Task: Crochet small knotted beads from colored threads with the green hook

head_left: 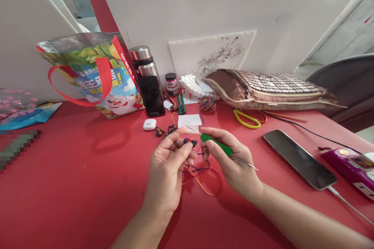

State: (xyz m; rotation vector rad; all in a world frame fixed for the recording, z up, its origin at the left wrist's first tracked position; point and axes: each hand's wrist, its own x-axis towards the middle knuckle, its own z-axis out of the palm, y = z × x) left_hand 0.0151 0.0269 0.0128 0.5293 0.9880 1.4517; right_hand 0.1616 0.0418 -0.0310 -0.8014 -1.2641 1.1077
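Between the thumb and fingers of my left hand (168, 163) is a small multicoloured crochet piece (189, 142). My right hand (238, 161) grips a crochet hook with a green handle (216, 144); its thin metal tip points left, close above the piece. Orange and dark yarn (204, 175) hangs in loose loops below and between both hands onto the red table. A strand runs over my left fingers. Just beyond my left hand lie small crocheted bits (163, 130) in similar colours. Exactly how the hook's tip meets the stitches is too small to tell.
A yarn ball (207, 104), white card (189, 121), green cutter (181, 104) and earbud case (149, 124) lie ahead. A phone (151, 96) leans on a flask (143, 60) beside a bag (96, 78). Scissors (248, 118), a charging phone (299, 159) and a cushion (271, 87) are rightward.
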